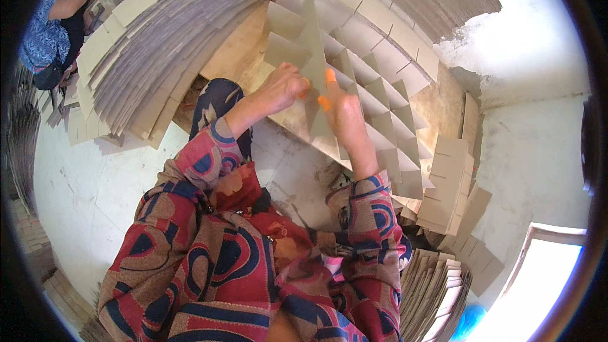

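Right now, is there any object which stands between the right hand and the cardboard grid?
Nothing visible does. The right hand is at the cardboard grid; the left hand is off to the left, not between them.

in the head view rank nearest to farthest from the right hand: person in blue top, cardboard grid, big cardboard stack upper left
1. Cardboard grid: at the right hand.
2. Big cardboard stack: upper left, past the left hand.
3. Person in blue top: far upper left.
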The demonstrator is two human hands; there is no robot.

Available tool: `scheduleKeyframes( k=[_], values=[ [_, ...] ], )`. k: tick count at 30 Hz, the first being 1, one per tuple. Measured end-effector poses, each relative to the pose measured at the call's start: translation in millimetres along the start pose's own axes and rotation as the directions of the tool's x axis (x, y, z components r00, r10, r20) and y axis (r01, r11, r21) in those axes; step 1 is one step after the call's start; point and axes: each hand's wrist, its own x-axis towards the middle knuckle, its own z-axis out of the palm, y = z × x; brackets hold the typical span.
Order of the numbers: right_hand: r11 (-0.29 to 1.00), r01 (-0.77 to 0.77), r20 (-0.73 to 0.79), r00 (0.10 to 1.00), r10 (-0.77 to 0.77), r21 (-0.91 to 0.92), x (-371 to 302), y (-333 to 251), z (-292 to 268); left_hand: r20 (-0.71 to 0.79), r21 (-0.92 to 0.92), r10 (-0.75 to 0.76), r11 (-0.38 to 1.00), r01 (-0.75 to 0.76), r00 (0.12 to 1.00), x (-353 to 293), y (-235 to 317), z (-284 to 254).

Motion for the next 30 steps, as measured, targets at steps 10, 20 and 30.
scheduleKeyframes(
  k=[10, 20, 30],
  values=[
    [0.993, -0.082, 0.012, 0.997, 0.082, 0.088, -21.9, 13.2, 9.7, -0.215, 0.293, -0.058, 0.948, 0.121, 0.975, 71.1, -88.4, -40.3],
    [0.985, -0.146, 0.024, 0.989, 0.145, 0.087, -26.4, 2.1, 3.7, 0.044, 0.257, 0.060, 0.964, -0.069, 0.997, 56.1, -158.0, -30.0],
    [0.982, -0.161, 0.000, 0.987, 0.162, 0.102, -17.1, -13.7, -7.3, -0.065, 0.169, 0.168, 0.973, -0.155, 0.984, 55.6, -146.4, -38.6]
  ],
)
